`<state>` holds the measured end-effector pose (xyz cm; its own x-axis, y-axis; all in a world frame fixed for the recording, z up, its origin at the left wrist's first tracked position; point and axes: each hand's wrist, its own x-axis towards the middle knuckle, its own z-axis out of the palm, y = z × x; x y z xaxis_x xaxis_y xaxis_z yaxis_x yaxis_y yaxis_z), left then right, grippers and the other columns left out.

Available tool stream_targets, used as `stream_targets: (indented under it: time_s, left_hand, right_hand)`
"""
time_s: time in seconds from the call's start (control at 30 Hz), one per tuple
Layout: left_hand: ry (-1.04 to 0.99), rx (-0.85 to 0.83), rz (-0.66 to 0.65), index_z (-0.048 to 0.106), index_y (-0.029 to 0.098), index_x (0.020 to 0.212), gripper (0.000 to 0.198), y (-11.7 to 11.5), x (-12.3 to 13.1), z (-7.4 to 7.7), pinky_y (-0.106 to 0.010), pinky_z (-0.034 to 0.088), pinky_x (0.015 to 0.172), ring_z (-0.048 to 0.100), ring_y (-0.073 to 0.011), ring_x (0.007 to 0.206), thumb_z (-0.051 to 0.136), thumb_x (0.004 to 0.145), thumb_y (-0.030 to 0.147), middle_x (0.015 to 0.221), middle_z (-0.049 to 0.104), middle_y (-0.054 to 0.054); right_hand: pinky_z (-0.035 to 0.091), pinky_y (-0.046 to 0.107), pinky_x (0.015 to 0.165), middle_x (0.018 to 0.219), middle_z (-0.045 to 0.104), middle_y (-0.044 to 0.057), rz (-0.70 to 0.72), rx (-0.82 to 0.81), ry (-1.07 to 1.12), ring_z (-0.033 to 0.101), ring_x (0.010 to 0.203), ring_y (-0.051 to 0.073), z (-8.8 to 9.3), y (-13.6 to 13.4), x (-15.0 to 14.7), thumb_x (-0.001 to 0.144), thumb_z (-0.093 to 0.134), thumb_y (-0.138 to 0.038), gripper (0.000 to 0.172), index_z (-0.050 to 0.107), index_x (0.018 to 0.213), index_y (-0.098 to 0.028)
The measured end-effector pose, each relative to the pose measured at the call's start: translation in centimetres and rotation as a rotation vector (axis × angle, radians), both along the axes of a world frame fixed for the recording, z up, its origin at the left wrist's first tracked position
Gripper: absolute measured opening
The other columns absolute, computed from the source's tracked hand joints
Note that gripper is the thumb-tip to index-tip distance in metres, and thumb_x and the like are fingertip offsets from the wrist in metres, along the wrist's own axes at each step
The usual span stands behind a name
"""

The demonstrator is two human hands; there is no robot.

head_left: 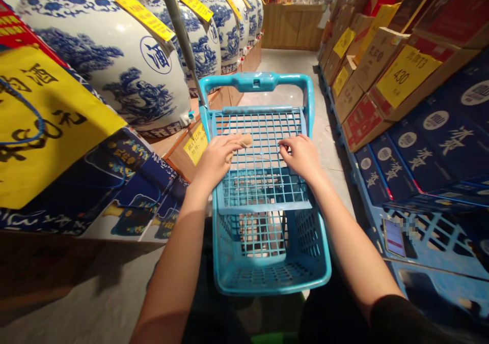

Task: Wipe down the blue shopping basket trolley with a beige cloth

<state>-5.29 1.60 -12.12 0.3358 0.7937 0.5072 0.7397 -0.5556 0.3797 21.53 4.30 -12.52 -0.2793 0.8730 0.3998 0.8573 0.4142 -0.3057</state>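
A blue plastic shopping basket (326, 262) with a tall handle stands in front of me, its grid flap (263, 194) lying across the far part. My left hand (217, 158) is over the flap's left side, closed on a small tan wad that looks like a cloth (246, 140). Bits of the wad poke out past the fingertips and under the palm. Over the flap's right side is my right hand (300, 154), fingers curled and thumb close to the index finger. Whether it pinches the grid or something small, I cannot make out.
Large blue-and-white porcelain jars (114, 64) line the left, with yellow price tags. On the right are stacked cartons (382, 59) and dark blue boxes (416, 150) by a blue pallet (431, 262). A phone (393, 238) lies on the pallet. A wooden counter (292, 26) closes the aisle.
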Motion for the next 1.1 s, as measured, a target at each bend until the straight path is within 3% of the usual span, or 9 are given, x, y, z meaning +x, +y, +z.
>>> stream_targets:
  time_s: [0.1,0.3,0.37,0.53,0.6,0.83,0.9,1.03,1.1]
  left_hand:
    - [-0.017,0.003,0.076,0.079,0.024,0.113,0.044,0.7,0.2,0.2,-0.054,0.051,0.118,0.062,-0.0266,0.135,0.056,0.089,-0.004,0.138,0.073,-0.006]
    - [0.019,-0.134,-0.301,0.08,0.028,0.113,0.051,-0.3,3.8,0.1,-0.054,0.053,0.116,0.065,-0.0227,0.131,0.053,0.087,-0.007,0.135,0.075,-0.002]
    - [0.01,-0.12,-0.242,0.08,0.028,0.115,0.05,-0.3,3.1,0.1,-0.055,0.051,0.117,0.064,-0.0238,0.132,0.054,0.087,-0.005,0.137,0.074,-0.003]
    - [-0.016,-0.006,0.118,0.08,0.025,0.113,0.042,0.5,-0.9,0.2,-0.055,0.05,0.119,0.06,-0.0276,0.135,0.056,0.09,-0.001,0.139,0.073,-0.005]
    - [-0.006,0.002,0.146,0.08,0.024,0.113,0.042,0.6,-0.9,0.2,-0.056,0.049,0.12,0.059,-0.0288,0.136,0.056,0.09,-0.002,0.141,0.072,-0.006]
    - [0.044,-0.126,-0.313,0.079,0.028,0.118,0.047,-0.1,4.2,0.1,-0.055,0.051,0.118,0.063,-0.0244,0.134,0.058,0.091,-0.003,0.14,0.073,-0.004]
    - [0.061,-0.094,-0.235,0.078,0.028,0.124,0.051,0.0,3.6,0.1,-0.056,0.05,0.12,0.061,-0.0252,0.137,0.057,0.091,-0.004,0.144,0.071,-0.004]
    - [0.021,0.025,0.101,0.075,0.029,0.131,0.054,0.9,0.0,0.1,-0.056,0.047,0.124,0.056,-0.0287,0.142,0.054,0.092,-0.001,0.147,0.068,-0.005]
    - [0.003,0.044,0.175,0.076,0.028,0.129,0.05,1.2,-1.1,0.1,-0.057,0.047,0.125,0.055,-0.0308,0.143,0.055,0.093,0.001,0.148,0.068,-0.006]
  right_hand:
    - [0.044,0.048,0.113,0.099,0.082,0.009,-0.011,0.022,-0.005,0.072,0.098,0.029,0.0,-0.1,-0.3,0.096,0.051,-0.021,0.03,0.081,0.099,-0.021]
    - [0.046,0.049,0.108,0.101,0.083,0.011,-0.004,0.028,0.008,0.072,0.097,0.03,-0.2,0.2,0.0,0.095,0.05,-0.021,0.032,0.081,0.1,-0.021]
    - [0.046,0.05,0.109,0.1,0.083,0.011,0.003,0.023,0.015,0.072,0.097,0.03,-0.2,0.2,0.1,0.095,0.049,-0.021,0.032,0.081,0.101,-0.021]
    - [0.046,0.048,0.107,0.102,0.082,0.012,-0.01,0.004,-0.016,0.072,0.098,0.031,0.1,-0.3,-0.2,0.097,0.048,-0.02,0.033,0.081,0.103,-0.019]
    - [0.045,0.047,0.106,0.102,0.082,0.012,-0.017,0.005,-0.03,0.071,0.099,0.03,0.2,-0.5,-0.4,0.097,0.048,-0.02,0.033,0.081,0.103,-0.019]
    - [0.045,0.047,0.106,0.104,0.082,0.013,-0.011,0.014,-0.057,0.07,0.101,0.031,0.1,-0.4,-0.3,0.097,0.051,-0.021,0.031,0.081,0.105,-0.019]
    - [0.046,0.046,0.105,0.102,0.082,0.012,-0.004,0.026,-0.049,0.07,0.099,0.031,0.0,-0.4,-0.2,0.097,0.05,-0.021,0.031,0.081,0.104,-0.02]
    - [0.046,0.047,0.108,0.102,0.082,0.01,-0.001,0.04,-0.043,0.07,0.099,0.03,-0.1,-0.5,-0.3,0.099,0.048,-0.021,0.033,0.081,0.103,-0.021]
    - [0.044,0.048,0.111,0.104,0.082,0.011,-0.007,0.042,-0.042,0.071,0.101,0.03,-0.2,-0.6,-0.5,0.1,0.048,-0.022,0.033,0.081,0.105,-0.021]
